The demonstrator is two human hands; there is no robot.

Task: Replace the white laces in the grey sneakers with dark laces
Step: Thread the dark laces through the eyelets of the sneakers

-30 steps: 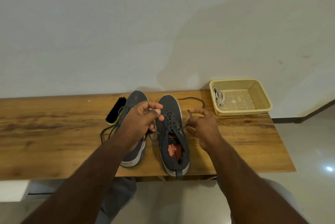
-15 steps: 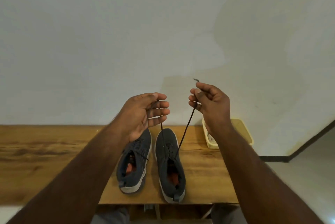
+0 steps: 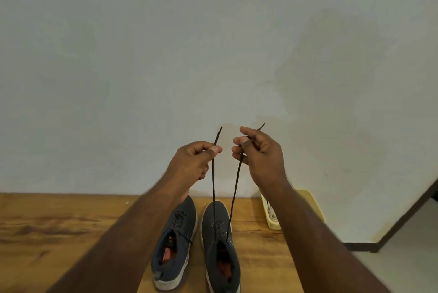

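Pinching one end of the dark lace (image 3: 213, 181) apiece, the left hand (image 3: 193, 162) and right hand (image 3: 259, 154) hold both strands taut, probably to even them; below each grip the lace runs into the right-side sneaker (image 3: 221, 247) on the counter (image 3: 59, 233); the other sneaker (image 3: 174, 245) stands just beside it.

we're looking at a wooden table (image 3: 59, 228) with a strong grain, pushed up against a plain pale wall (image 3: 213, 55). near its right end sits a yellow plastic basket (image 3: 310, 205) with mesh sides, holding something whitish we can't quite make out. off to the right there's a pale floor (image 3: 407, 250) and a dark skirting board (image 3: 403, 219) along the wall.
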